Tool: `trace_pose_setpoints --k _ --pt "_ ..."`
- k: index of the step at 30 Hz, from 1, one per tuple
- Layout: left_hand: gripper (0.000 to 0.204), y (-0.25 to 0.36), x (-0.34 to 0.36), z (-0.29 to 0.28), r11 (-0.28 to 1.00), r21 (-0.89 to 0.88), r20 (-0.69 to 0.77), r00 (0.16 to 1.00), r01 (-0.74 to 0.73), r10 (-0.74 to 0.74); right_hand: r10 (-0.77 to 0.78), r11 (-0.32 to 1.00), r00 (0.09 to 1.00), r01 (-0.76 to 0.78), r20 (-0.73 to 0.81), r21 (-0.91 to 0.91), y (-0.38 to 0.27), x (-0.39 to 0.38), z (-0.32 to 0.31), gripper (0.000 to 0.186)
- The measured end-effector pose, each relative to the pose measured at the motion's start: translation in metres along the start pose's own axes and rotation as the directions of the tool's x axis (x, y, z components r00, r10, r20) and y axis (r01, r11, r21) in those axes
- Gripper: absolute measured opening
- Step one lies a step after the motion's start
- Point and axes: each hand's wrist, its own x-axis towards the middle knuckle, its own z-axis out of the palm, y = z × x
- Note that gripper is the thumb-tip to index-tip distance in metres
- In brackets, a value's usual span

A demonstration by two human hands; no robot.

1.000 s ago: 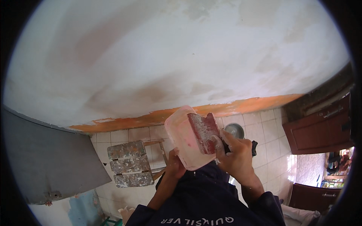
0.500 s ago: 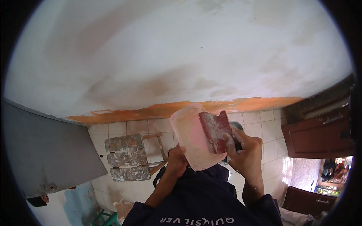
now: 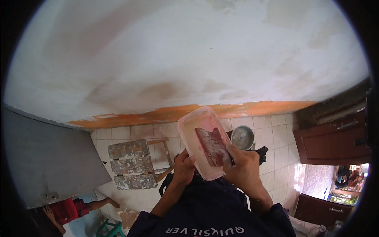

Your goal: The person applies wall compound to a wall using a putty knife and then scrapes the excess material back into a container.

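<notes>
A pinkish plastic tub (image 3: 188, 132) with pale putty smeared inside is tilted in front of my body. My left hand (image 3: 184, 166) grips its left side, with the thumb at the rim. In my right hand (image 3: 245, 166) is a dark red putty scraper (image 3: 210, 145), its broad blade coated with whitish putty. The blade lies over the inside of the tub, and whether it presses on the bottom I cannot tell. White residue marks my right thumb and fingers. Beyond the tub rises a patchy white wall (image 3: 189, 59) with an orange strip (image 3: 146, 119) along its bottom.
A paint-spattered wooden stool (image 3: 132, 166) stands on the tiled floor at left, beside a grey panel (image 3: 55, 158). A round metal pot (image 3: 242, 137) and black plastic (image 3: 262, 154) are at right. Another person's leg (image 3: 100, 204) shows lower left, near a green stool (image 3: 108, 229). Brown doors (image 3: 331, 140) stand right.
My right hand has moved left and slightly down, bringing the scraper from the tub's right edge to over its inside. The metal pot is uncovered. Another person has come into view lower left.
</notes>
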Motion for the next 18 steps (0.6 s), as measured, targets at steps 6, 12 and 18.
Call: trace_pose_setpoints --k 6,12,18 --pt "0.054 0.005 0.001 0.005 0.998 0.058 0.003 1.0 0.016 -0.017 -0.09 0.994 0.996 0.089 0.014 0.063 0.004 -0.006 0.009 0.026" --pt "0.055 0.005 0.004 0.005 0.999 0.05 0.009 1.0 0.013 -0.014 -0.098 0.993 0.995 0.098 -0.002 0.069 0.009 -0.009 0.015 0.025" --pt "0.057 0.004 0.013 0.0 1.0 -0.016 0.047 0.999 0.019 -0.018 -0.078 0.997 0.997 0.079 -0.021 0.027 0.011 -0.007 0.021 0.025"
